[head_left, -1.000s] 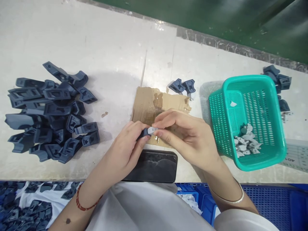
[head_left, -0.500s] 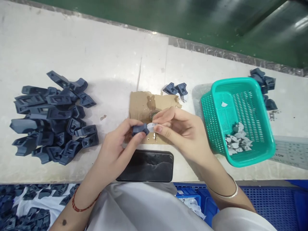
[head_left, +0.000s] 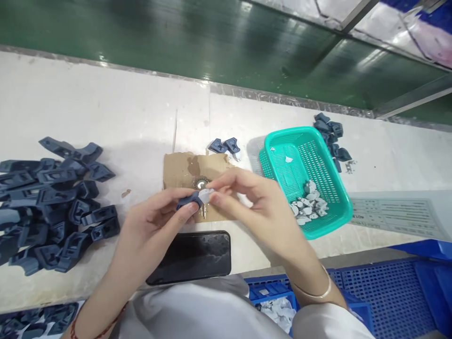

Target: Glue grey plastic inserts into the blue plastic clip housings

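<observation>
Between finger and thumb, my left hand (head_left: 155, 221) pinches a dark blue-grey plastic part (head_left: 188, 200). My right hand (head_left: 252, 205) grips a small light-grey piece (head_left: 205, 195) by its right end. The two pieces touch, end to end; whether they are joined I cannot tell. Both hands hover over a wet-stained piece of brown cardboard (head_left: 176, 172). A small round metallic thing (head_left: 202, 184) lies on the cardboard just behind the pieces. Nearer to me, a black phone (head_left: 197, 256) lies flat on the table.
On the left is a heap of dark plastic parts (head_left: 56, 202). Two similar parts (head_left: 225, 145) lie behind the cardboard. A green basket (head_left: 344, 207) on the right holds light-grey pieces (head_left: 309, 205). More dark parts (head_left: 332, 132) sit beyond it. Blue crates (head_left: 384, 292) stand below the table edge.
The camera view has swung up and to the right, so the table things appear further left. Both hands keep their pinch, and the light-grey piece now shows a broader face.
</observation>
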The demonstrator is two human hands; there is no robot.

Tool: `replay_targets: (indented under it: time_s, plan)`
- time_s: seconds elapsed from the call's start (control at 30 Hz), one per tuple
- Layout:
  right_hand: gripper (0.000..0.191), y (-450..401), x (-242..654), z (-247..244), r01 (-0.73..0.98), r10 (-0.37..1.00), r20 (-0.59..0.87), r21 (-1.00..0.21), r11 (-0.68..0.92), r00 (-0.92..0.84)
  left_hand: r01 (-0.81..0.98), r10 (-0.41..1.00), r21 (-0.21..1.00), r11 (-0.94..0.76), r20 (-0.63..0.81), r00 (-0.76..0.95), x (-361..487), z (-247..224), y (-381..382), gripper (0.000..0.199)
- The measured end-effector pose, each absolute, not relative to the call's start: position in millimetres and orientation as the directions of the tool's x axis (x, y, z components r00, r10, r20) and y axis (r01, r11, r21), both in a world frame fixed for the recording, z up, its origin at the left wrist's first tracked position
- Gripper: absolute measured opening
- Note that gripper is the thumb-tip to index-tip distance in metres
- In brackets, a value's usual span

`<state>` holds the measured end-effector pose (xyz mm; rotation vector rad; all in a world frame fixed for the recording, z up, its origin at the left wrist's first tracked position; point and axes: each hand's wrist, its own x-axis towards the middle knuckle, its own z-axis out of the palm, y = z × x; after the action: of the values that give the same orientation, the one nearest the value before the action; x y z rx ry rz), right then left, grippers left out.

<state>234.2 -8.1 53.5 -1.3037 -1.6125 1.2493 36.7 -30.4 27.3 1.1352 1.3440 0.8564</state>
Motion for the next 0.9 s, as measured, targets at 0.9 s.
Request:
replay_targets:
  time_s: [0.9]
  plan:
    - [0.024,-30,438,31,0.965,0.975,-0.216,-0.242,-0.100,0.047,0.921,0.990,0.369,-0.127,0.104,0.095,-59,30,1,0.027]
